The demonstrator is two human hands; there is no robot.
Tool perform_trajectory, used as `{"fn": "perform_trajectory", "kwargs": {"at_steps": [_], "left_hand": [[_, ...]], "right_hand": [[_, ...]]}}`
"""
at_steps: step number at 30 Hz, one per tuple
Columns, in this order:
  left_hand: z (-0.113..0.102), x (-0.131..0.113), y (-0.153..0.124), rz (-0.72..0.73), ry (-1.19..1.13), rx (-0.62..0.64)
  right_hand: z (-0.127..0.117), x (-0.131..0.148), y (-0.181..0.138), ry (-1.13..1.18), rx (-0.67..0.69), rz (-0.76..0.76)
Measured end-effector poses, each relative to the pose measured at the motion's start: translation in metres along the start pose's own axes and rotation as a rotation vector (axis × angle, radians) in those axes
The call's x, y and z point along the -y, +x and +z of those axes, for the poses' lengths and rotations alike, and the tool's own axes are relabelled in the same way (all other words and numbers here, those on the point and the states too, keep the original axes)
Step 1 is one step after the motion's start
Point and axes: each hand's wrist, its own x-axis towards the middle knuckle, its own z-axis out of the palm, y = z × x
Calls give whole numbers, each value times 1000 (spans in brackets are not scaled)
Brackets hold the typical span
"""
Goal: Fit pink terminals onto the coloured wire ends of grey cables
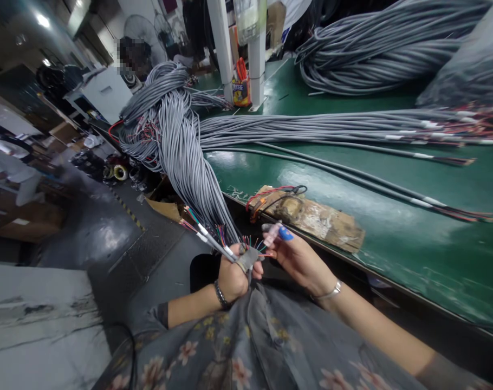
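My left hand (pixel 234 276) is closed around the ends of several grey cables (pixel 212 241), whose thin coloured wires (pixel 250 242) fan out above the fingers. Grey covering wraps part of its thumb. Close by on the right, my right hand (pixel 293 260) has its thumb and a finger pinched at a reddish wire (pixel 267 254) from that fan. Blue and pale wrappings cover some of its fingertips. From the held ends, a thick grey cable bundle (pixel 185 146) runs up over the bench edge.
On the green bench (pixel 393 179) lie long grey cables (pixel 303 127) with stripped ends at the right. A wooden block (pixel 328 222) with a wired tool sits by the edge. Behind are a large cable coil (pixel 376 49) and a white post (pixel 257 70). An open carton (pixel 165 206) stands below.
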Motion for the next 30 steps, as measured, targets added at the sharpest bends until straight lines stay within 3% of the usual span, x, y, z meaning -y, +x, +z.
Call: {"fn": "perform_trajectory", "kwargs": {"at_steps": [10,18,30], "left_hand": [[7,-3,5,-22,18,-33],[5,3,5,13,70,-22],[0,7,3,18,125,-15]], "right_hand": [[0,2,-2,33,-11,21],[0,-2,3,149,67,28],[-1,-5,1,131,39,57]]}}
